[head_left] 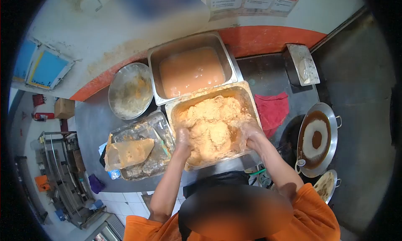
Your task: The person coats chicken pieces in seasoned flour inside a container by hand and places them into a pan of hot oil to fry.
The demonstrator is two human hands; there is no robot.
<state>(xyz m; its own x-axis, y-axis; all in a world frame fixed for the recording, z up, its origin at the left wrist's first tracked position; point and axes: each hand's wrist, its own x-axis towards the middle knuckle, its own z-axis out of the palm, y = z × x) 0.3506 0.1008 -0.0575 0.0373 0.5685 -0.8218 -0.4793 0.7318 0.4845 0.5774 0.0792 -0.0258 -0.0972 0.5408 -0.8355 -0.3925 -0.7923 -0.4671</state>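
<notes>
Wall posters (259, 1), unreadable, beyond floury hands (183, 137) (251, 132)

Rough, matt surface noted on pale orange floury mass (214, 132) at centre; rectangular silver metal pan (253, 102) dusted dull. At 12 o'clock, brownish-pink liquid (192, 69) seen glossy, smooth; rectangular steel tub (220, 48) shiny. At 3 o'clock, red cloth (272, 111) seen matt, creased.

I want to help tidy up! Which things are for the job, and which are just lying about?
For the job:
- floury pan
- floury lumps
- pan of brownish liquid, probably

Seemingly just lying about:
- red cloth
- cardboard box
- fire extinguisher
</notes>
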